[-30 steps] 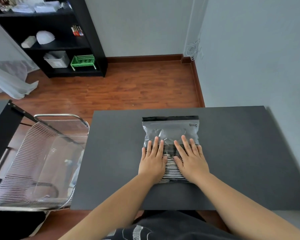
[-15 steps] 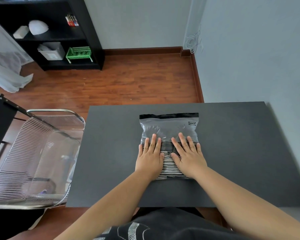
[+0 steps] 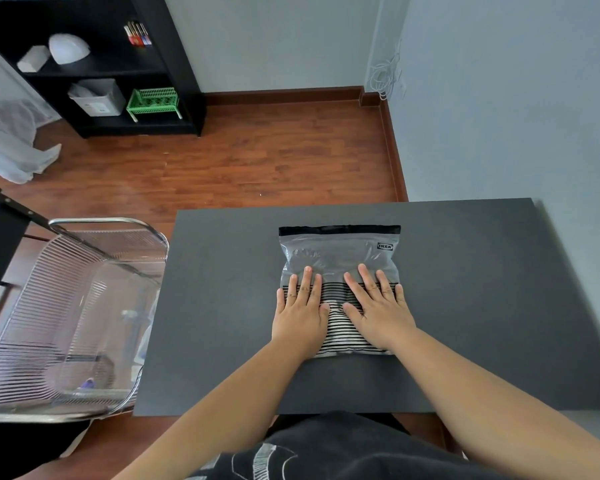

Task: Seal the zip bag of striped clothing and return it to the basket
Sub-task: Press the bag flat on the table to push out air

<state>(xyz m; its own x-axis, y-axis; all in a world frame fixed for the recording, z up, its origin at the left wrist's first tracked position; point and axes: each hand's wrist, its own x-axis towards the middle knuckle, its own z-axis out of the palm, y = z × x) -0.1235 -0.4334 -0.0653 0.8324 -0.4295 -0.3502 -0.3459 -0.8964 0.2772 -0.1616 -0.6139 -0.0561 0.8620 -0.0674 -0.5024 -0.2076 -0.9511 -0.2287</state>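
A clear zip bag (image 3: pixel 338 252) with a black zip strip along its far edge lies flat on the dark grey table (image 3: pixel 222 289). Black-and-white striped clothing (image 3: pixel 340 327) fills its near half. My left hand (image 3: pixel 300 313) and my right hand (image 3: pixel 378 308) lie palm down side by side on the clothing, fingers spread and pointing toward the zip strip, with fingertips on the flat empty part of the bag. Neither hand grips anything. A wire basket (image 3: pixel 108 230) with a clear liner stands left of the table.
Wood floor (image 3: pixel 257 157) stretches beyond the table. A black shelf unit (image 3: pixel 174 64) at the back left holds a green crate (image 3: pixel 153 100) and a grey bin. A light blue wall (image 3: pixel 499 98) runs along the right, close to the table's right edge.
Both hands have slid a little forward along the bag toward the zip strip, still pressed flat. The bag has not moved on the table.
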